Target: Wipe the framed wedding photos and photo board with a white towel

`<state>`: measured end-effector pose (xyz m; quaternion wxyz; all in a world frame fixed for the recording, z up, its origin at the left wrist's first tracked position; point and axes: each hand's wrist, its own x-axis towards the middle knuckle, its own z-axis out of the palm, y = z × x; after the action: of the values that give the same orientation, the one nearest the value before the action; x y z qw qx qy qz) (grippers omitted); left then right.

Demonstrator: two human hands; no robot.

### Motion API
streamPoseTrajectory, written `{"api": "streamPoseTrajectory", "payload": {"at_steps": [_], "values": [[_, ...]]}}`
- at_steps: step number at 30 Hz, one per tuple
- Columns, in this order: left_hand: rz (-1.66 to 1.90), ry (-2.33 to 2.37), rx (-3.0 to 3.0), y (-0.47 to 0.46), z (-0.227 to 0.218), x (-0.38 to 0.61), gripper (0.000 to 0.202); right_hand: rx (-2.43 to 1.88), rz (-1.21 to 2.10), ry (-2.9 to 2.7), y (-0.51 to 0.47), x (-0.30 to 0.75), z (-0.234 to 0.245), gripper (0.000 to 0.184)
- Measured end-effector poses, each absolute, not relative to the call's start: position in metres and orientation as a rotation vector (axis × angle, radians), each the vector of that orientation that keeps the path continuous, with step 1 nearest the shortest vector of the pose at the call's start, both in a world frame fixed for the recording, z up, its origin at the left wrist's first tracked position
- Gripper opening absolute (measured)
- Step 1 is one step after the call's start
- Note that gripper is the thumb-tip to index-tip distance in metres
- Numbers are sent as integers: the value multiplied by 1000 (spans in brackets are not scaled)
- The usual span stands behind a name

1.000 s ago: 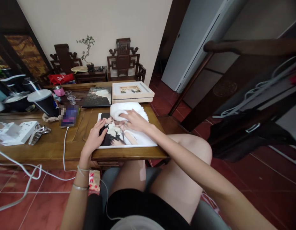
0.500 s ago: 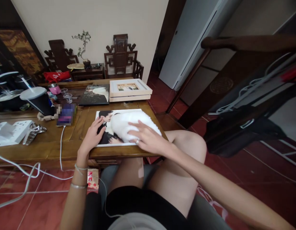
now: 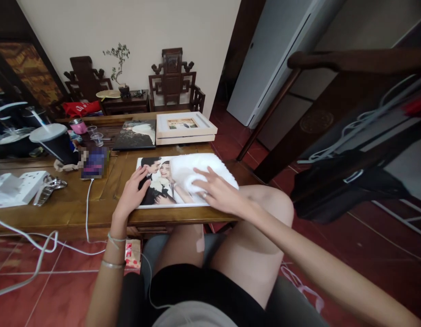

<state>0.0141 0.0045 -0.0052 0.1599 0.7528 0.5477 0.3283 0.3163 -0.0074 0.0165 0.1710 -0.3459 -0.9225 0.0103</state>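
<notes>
A large photo print (image 3: pixel 162 184) of a couple lies flat at the near edge of the wooden table (image 3: pixel 70 204). A white cloth (image 3: pixel 200 170) covers its right part. My right hand (image 3: pixel 219 193) presses flat on the cloth, fingers spread. My left hand (image 3: pixel 131 195) rests on the print's left edge, fingers stretched out, holding it down. Both wrists reach from my lap.
Behind the print lie a dark photo print (image 3: pixel 135 134) and a stack of pale frames (image 3: pixel 185 128). At the left stand a black lidded cup (image 3: pixel 55 143), a phone (image 3: pixel 92 162) on a cable, a white power strip (image 3: pixel 22 186). A dark chair rail (image 3: pixel 349 63) rises at right.
My right hand has slid the white cloth from the top of the print down and then to the right, uncovering the couple's picture. My left hand has stayed on the left edge.
</notes>
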Motion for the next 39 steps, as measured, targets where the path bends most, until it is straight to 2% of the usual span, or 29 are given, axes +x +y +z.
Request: {"api": "streamPoseTrajectory", "payload": {"at_steps": [4,7,19,28,32,39], "values": [[945,1540,2166,5,-7,14,50,-902,88,-2657,-75,325,21,35],[936,1528,2181,5,-7,13,51,-839,108,-2688,-88,327,25,37],[950,1559,2178,7,-9,11,51,-1183,31,-2535,57,302,20,34],[954,1563,2191,8,-10,14,51,-861,111,-2672,-59,316,19,37],[973,1560,2202,7,-12,13,50,-733,175,-2739,-72,317,27,38],[982,1543,2165,6,-12,13,49,-1176,101,-2646,9,269,35,37]]}}
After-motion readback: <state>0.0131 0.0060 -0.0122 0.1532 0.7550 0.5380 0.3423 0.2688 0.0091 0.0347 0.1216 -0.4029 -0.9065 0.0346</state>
